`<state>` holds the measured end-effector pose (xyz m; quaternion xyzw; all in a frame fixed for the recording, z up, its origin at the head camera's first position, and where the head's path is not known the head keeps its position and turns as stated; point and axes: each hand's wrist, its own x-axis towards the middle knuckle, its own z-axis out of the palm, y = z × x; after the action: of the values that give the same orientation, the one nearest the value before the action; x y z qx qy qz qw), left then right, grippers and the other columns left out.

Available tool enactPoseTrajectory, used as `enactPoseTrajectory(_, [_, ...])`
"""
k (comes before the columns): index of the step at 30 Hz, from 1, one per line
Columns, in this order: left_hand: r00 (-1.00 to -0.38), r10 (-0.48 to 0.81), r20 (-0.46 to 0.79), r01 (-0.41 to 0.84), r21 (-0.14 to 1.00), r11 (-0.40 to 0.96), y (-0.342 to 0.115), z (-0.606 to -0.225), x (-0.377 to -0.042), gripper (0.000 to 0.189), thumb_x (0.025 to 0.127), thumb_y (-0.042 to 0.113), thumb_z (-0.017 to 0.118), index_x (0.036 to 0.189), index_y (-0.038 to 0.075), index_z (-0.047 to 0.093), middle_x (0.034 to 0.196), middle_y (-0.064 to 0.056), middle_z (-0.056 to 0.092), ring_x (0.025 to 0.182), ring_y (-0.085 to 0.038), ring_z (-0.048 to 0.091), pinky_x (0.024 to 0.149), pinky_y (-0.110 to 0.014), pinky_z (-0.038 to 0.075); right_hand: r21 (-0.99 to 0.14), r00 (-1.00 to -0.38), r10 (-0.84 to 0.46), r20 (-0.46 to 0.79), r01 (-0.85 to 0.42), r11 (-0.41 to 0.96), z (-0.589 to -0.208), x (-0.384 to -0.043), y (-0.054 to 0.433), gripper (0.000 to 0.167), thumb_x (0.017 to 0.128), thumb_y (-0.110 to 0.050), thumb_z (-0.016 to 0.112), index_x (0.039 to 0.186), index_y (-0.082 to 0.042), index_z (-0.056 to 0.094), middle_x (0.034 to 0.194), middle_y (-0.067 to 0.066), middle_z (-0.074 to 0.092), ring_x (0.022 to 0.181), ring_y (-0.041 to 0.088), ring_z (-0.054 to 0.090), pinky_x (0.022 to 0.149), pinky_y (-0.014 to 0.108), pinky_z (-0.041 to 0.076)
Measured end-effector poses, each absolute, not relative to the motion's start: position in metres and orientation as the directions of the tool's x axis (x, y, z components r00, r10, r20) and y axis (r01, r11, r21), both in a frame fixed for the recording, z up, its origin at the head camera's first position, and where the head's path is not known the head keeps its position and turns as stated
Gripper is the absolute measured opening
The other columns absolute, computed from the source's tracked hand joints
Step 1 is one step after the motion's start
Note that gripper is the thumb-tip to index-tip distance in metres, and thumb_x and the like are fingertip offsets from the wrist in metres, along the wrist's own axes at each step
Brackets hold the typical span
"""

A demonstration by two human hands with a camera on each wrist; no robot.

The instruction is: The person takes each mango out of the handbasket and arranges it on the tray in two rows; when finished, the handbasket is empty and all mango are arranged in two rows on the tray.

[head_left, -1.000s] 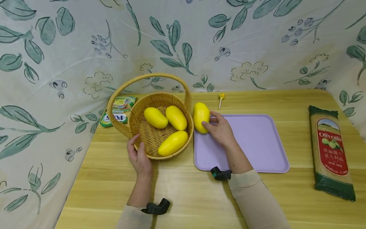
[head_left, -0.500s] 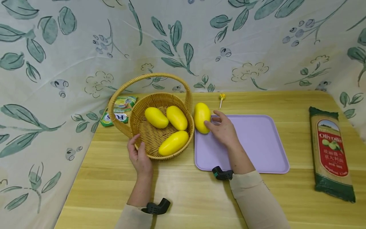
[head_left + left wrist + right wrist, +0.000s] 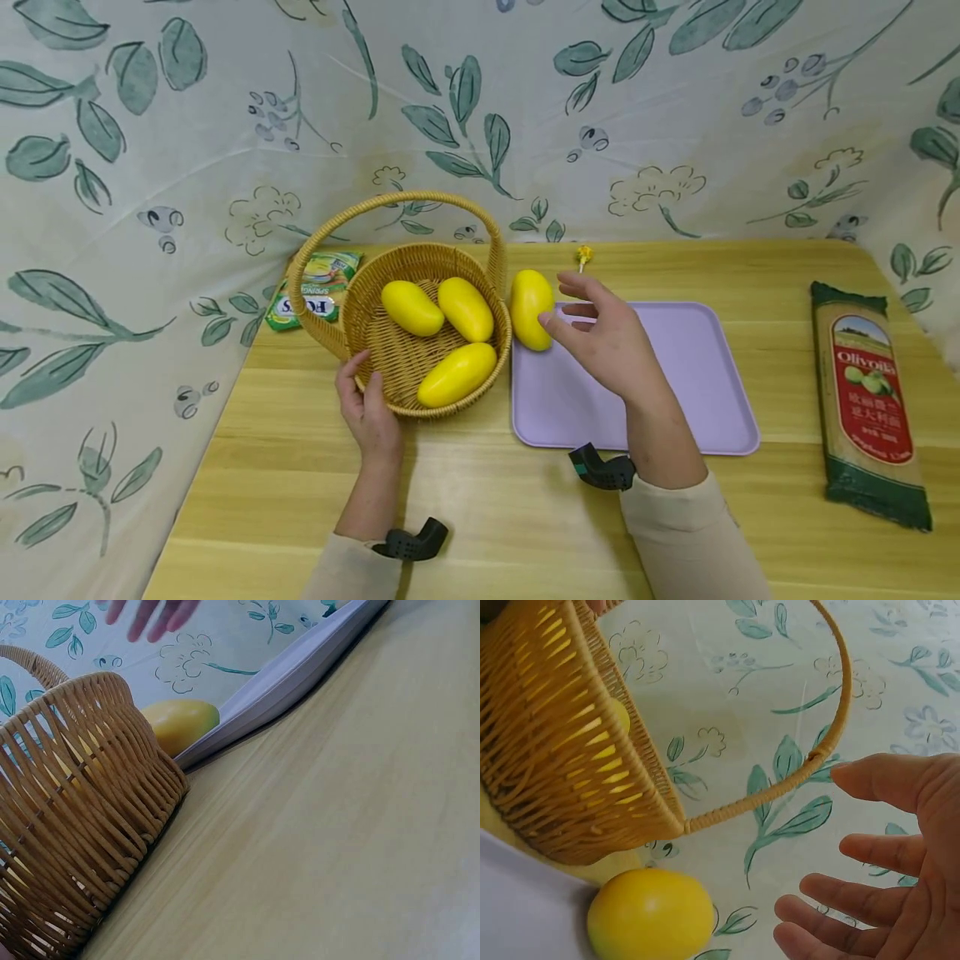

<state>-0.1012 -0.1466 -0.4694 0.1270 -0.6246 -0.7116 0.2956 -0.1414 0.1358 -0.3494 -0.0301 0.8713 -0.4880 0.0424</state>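
- Round, golden-brown wicker basket (image 3: 405, 260), standing upright on the wood-grain table (image 3: 487, 517), left of the tray. Its tall hoop handle spans roughly left to right and its mouth faces up, an arrangement that probably keeps the inside easy to reach.
- Pale purple, rectangular tray (image 3: 697, 375), lying flat beside the basket, its long side running left to right.
- Long beige packet with a red label and green ends (image 3: 870, 400), well apart at the right of the table.
- Left hand (image 3: 372, 425), holding the basket's near-left rim, presumably to steady it.
- Right hand (image 3: 611, 346), grasping nothing, fingers loosely spread; the right wrist view shows it apart from the fruit.
- Green-and-yellow printed packet (image 3: 326, 283), behind the handle's left side.
- Smooth yellow oval fruit (image 3: 532, 310), by the tray's far-left corner, just beside the basket; its long axis points away from the person, nearly straight.
- Three yellow oval fruits (image 3: 457, 375) inside the basket, all lying slantwise.
- Small yellow-headed lollipop (image 3: 584, 252), beyond the tray, its stick partly hidden.
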Motion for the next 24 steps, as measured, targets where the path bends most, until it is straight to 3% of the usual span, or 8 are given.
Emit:
enactPoseTrajectory(9, [-0.79, -0.583, 0.189, 0.256, 0.966, -0.034, -0.147, -0.469, -0.101, 0.032, 0.097, 0.002, 0.044, 0.127, -0.004, 0.054, 0.145, -0.021, 0.044, 0.153, -0.02, 0.024, 0.13, -0.039, 0.009, -0.867, -0.959, -0.282, 0.022, -0.158, 0.472, -0.347, -0.119, 0.082, 0.058, 0.092, -0.032, 0.075, 0.144, -0.018, 0.055, 0.145, 0.007, 0.058, 0.125, 0.032, 0.062, 0.104, 0.048, 0.054])
enactPoseTrajectory(13, [-0.783, -0.588, 0.2, 0.272, 0.962, -0.035, -0.148, -0.47, -0.103, 0.032, 0.097, 0.0, 0.044, 0.127, -0.005, 0.054, 0.143, -0.021, 0.045, 0.149, -0.021, 0.031, 0.129, -0.039, 0.015, -0.865, -0.939, -0.341, 0.05, -0.212, 0.455, -0.356, -0.118, 0.049, 0.058, 0.091, -0.033, 0.076, 0.144, -0.018, 0.057, 0.145, 0.002, 0.058, 0.126, 0.024, 0.059, 0.103, 0.045, 0.055])
enactPoseTrajectory(24, [-0.78, -0.586, 0.217, 0.283, 0.959, -0.021, -0.148, -0.469, -0.103, 0.031, 0.097, -0.002, 0.045, 0.126, -0.008, 0.054, 0.137, -0.015, 0.049, 0.143, -0.024, 0.037, 0.125, -0.036, 0.019, -0.79, -0.92, -0.372, 0.121, -0.316, 0.526, -0.353, -0.159, -0.003, 0.064, 0.091, -0.037, 0.076, 0.147, -0.018, 0.053, 0.149, 0.005, 0.056, 0.127, 0.028, 0.06, 0.104, 0.042, 0.053])
